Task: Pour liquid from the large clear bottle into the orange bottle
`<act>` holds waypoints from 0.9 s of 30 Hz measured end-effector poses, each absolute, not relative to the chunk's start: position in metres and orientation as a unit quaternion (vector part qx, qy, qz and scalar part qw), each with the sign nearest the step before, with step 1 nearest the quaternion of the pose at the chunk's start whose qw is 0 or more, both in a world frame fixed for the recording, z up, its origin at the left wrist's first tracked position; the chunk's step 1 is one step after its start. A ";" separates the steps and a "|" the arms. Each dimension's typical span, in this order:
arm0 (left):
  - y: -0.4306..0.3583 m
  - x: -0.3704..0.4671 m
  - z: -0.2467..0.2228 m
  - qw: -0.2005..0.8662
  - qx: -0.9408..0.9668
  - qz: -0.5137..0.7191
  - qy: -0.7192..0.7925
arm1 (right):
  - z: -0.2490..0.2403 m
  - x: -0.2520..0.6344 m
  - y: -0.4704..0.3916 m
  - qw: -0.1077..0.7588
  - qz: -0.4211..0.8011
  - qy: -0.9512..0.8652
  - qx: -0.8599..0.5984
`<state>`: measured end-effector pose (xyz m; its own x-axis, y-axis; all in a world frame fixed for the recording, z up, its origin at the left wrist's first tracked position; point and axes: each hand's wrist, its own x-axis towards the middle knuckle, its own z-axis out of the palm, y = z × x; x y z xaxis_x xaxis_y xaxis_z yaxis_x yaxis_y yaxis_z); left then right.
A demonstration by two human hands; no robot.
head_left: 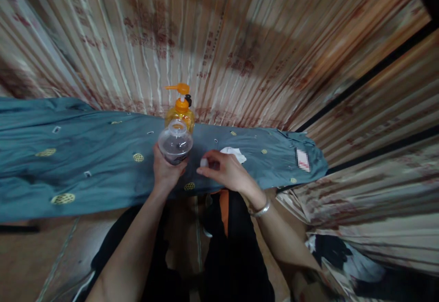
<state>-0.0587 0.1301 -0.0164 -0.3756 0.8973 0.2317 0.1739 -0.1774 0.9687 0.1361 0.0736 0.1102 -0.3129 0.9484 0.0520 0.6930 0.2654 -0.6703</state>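
head view: one clear bottle [175, 145] in the left hand [167, 174], one small whitish piece [204, 162] in the right hand [227, 170]

two bare hands reach over one cloth-covered counter [99, 169]. the left grip is wrapped around the clear bottle, whose neck points to the far side; it is over the middle of the counter. the right grip is a pinch, thumb and forefinger closed on the small whitish piece, just right of the bottle and apart from it. one bracelet [262, 208] circles the right wrist. directly beyond the clear bottle stands one yellow pump bottle [181, 110] with one orange pump. one crumpled white sheet [235, 151] lies just beyond the right hand. one blurred white-and-red patch [303, 160] shows near the right end. one patterned curtain [192, 32] hangs along the far side.
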 end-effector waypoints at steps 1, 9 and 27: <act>0.130 -0.059 -0.016 0.296 0.471 0.605 0.570 | 0.089 0.144 0.066 0.259 0.314 -0.723 -0.558; 0.129 -0.061 -0.015 0.289 0.467 0.601 0.581 | -0.004 0.226 0.044 0.463 0.417 -0.422 -0.658; 0.128 -0.064 -0.021 0.289 0.476 0.596 0.578 | -0.022 0.348 0.082 0.258 0.059 -0.427 -0.864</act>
